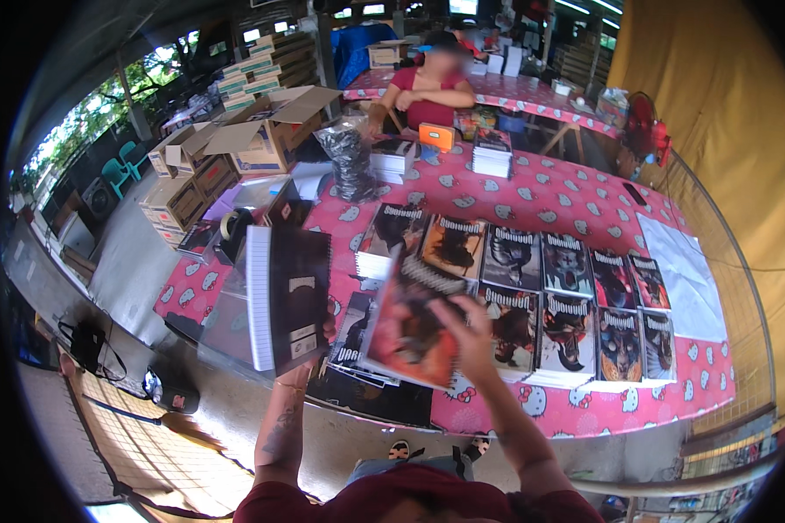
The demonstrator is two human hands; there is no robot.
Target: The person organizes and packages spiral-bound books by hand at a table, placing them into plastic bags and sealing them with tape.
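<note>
Both hands grip notebooks: the left hand holds a black stack upright, the right hand tilts a red-covered notebook above the pink tabletop.

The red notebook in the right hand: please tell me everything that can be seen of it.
The red notebook is spiral-bound, with a white wire coil along its upper edge and a glossy cover showing dark artwork on red. It looks like paper or card. It is closed, tilted, and held above the near edge of the table, over the rows of similar notebooks. The right hand grips its right side, fingers on the cover. Nothing else touches it.
</note>
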